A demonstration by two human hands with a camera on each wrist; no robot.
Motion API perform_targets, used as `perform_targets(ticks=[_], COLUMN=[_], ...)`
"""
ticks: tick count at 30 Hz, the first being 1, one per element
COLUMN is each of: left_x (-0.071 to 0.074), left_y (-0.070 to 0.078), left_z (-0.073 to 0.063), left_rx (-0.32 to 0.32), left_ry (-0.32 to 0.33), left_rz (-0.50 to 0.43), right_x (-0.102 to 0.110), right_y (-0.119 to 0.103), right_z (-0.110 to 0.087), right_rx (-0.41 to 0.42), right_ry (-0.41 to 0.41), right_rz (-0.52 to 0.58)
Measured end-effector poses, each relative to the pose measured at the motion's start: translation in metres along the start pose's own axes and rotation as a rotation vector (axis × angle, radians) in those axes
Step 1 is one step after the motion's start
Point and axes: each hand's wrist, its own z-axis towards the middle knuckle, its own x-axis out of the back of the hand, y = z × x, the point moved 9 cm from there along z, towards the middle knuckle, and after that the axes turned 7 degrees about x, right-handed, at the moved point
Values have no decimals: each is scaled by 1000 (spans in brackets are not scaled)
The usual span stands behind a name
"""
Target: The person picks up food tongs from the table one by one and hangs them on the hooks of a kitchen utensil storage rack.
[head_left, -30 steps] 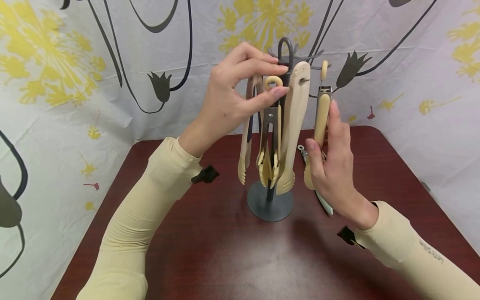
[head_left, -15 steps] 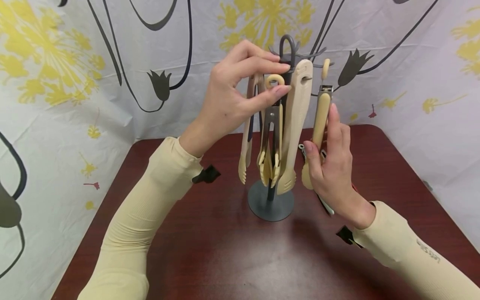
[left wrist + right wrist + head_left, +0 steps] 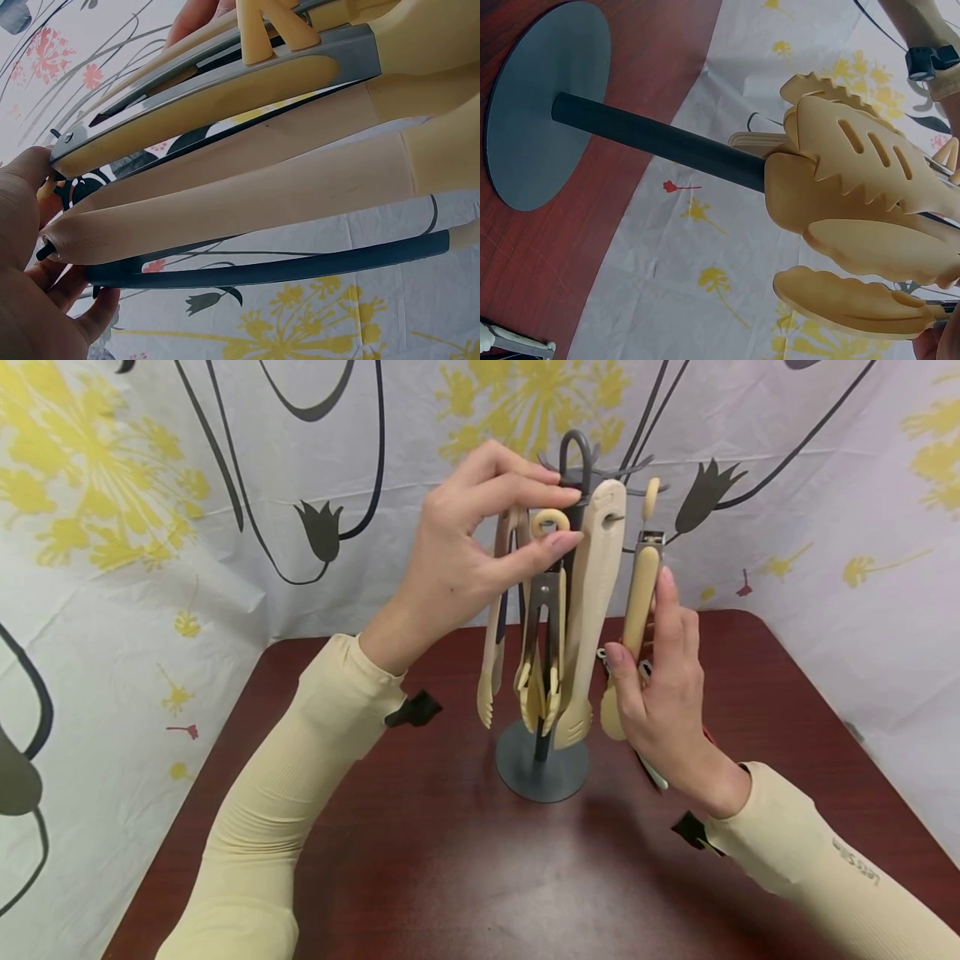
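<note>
A dark grey utensil stand (image 3: 576, 518) with hooks holds several pairs of tongs. My left hand (image 3: 468, 552) grips the stand's top, thumb in front by the yellow ring of small metal-armed tongs (image 3: 543, 635). Pale beige tongs (image 3: 596, 593) hang beside them, and dark-handled tongs (image 3: 300, 266) show below in the left wrist view. My right hand (image 3: 667, 693) holds yellow-handled tongs (image 3: 641, 597) by the arms, their ring up at a right-side hook. Whether the ring is on that hook I cannot tell. Yellow scalloped tong heads (image 3: 855, 307) show in the right wrist view.
The stand's round base (image 3: 542, 777) rests on a dark red table (image 3: 420, 877). Behind my right hand lie more utensils (image 3: 652, 772), partly hidden. A white sheet (image 3: 225, 568) with flower prints hangs around the table's back and sides.
The right hand and its tongs have shifted very slightly, the lower end tipping a little toward the left. My left hand keeps its place on the stand.
</note>
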Motion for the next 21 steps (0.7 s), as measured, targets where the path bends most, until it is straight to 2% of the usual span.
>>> perform_targets(ticks=[21], left_x=[0], left_y=[0], left_z=[0], left_rx=[-3], left_ry=[4], left_rz=[0], right_x=[0], right_y=[-1], right_z=[1], right_rx=[11], right_ry=[-6], right_rz=[12])
